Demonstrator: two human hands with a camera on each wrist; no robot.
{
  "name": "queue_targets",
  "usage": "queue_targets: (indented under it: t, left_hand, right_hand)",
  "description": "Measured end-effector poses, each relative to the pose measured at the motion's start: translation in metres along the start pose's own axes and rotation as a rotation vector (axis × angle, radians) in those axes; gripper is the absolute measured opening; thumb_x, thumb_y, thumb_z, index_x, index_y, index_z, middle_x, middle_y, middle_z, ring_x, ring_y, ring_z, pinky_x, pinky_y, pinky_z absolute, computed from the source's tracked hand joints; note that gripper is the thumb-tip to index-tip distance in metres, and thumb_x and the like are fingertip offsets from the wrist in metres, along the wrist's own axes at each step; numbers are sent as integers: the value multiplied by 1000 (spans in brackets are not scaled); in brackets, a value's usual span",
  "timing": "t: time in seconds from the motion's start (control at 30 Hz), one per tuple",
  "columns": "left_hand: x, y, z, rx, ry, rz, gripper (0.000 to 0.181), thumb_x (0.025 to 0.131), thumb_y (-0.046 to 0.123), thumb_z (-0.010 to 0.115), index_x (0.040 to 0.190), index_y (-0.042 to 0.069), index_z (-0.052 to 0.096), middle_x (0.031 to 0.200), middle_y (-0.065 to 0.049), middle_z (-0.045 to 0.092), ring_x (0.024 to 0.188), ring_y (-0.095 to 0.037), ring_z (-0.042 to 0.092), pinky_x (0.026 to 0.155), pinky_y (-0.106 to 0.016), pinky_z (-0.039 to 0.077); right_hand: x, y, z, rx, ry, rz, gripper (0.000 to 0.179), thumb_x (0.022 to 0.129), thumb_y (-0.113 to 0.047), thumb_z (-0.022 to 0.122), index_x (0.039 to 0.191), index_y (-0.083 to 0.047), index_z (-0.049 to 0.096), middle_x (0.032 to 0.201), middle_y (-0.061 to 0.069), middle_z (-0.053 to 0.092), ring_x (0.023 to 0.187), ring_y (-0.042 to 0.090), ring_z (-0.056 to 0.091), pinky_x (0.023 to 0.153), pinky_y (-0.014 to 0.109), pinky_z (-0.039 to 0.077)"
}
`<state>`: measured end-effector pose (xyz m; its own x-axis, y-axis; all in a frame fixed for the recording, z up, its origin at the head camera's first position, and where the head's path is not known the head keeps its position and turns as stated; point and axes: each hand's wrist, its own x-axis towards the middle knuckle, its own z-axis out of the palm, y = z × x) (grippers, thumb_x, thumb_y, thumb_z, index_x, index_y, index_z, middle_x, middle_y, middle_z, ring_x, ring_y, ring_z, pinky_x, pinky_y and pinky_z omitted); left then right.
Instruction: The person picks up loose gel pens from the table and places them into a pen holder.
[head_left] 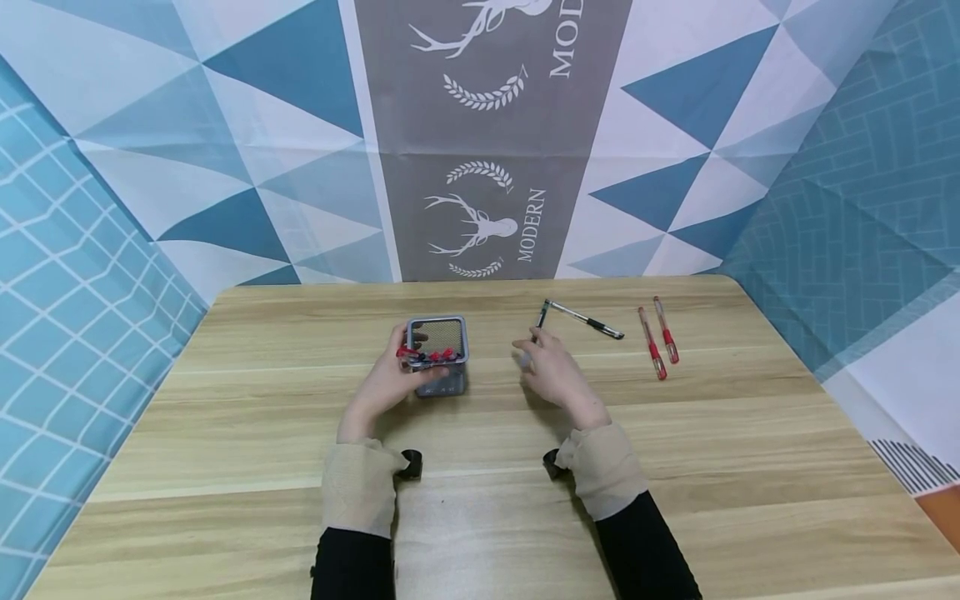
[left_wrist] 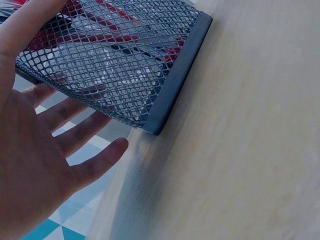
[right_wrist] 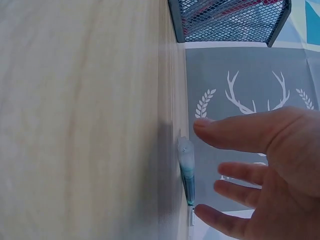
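Note:
My left hand (head_left: 390,383) holds a black mesh pen holder (head_left: 444,387) by its side, thumb across the near face and fingers around the other side. Through the mesh in the left wrist view, several red pens (left_wrist: 100,38) show inside. My right hand (head_left: 557,377) reaches over a dark green pen (head_left: 542,313) lying on the table. In the right wrist view that hand's thumb and fingers are spread apart, with the pen's clear end (right_wrist: 185,152) beside them and nothing pinched.
A black-gripped pen (head_left: 587,318) lies slanted, its tip by the green pen's far end. Two red pens (head_left: 652,343) lie side by side farther right on the wooden table (head_left: 480,500). A patterned cloth (head_left: 480,108) hangs behind the table's back edge.

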<state>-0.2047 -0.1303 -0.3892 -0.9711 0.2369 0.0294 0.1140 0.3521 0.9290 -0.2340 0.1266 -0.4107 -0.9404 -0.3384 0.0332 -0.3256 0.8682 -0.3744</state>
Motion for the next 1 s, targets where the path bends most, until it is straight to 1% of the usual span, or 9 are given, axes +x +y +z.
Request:
queue_targets:
  t: [0.1,0.23,0.37,0.47,0.63,0.7,0.83,1.0]
  left_hand:
    - [1,-1,0,-3,0,7,84,74,15,74,139,12,21,131,-24,43,118,-38,45,101,-53,31]
    - [3,-4,0,-8,-2,5,85,74,14,75,139,13,21,130,-23,44,118,-37,45,101,-52,32]
    - [3,-5,0,-14,-4,4,85,73,15,75,139,13,21,130,-22,44,118,-37,45,102,-52,31]
    - [3,-4,0,-18,-6,5,85,73,15,75,139,12,20,130,-23,44,118,-37,44,102,-52,31]
    - [3,-3,0,-18,-5,7,85,73,14,75,139,12,21,130,-24,44,118,-37,45,102,-52,31]
    - [2,-2,0,-13,-4,8,85,74,15,75,139,12,21,130,-23,44,118,-37,45,102,-52,31]
    - [1,-1,0,0,-2,4,84,74,16,75,139,12,21,130,-23,44,118,-37,45,102,-53,31]
    - [1,-1,0,4,2,0,84,74,17,75,139,12,21,130,-23,45,118,-37,45,101,-53,30]
  right_hand:
    - [-1,1,1,-4,-36,-1,51,83,-9,62,132,-8,46,147,22,20,133,40,22,105,53,26]
    - [-2,3,2,5,-80,-19,49,86,-7,58,133,-7,44,148,19,18,134,39,19,104,53,27]
    - [-4,3,3,19,-119,-16,48,88,-6,54,135,-6,42,150,17,16,135,39,17,103,56,28]
    - [-4,2,3,7,-149,-3,48,88,-6,53,135,-6,41,149,17,18,135,38,18,102,58,27]
    - [-4,0,2,-7,-188,29,49,88,-9,56,134,-4,41,148,18,21,133,38,23,103,56,27]
    - [-3,-1,2,-6,-191,37,49,88,-10,57,134,-2,41,147,20,21,132,39,25,102,56,28]
    - [-3,-2,2,-9,-168,41,46,86,-10,60,129,-1,46,144,22,26,129,40,30,101,53,32]
    - [-2,-2,3,-22,-135,38,41,84,-10,64,122,-1,52,137,18,35,124,37,37,98,47,38]
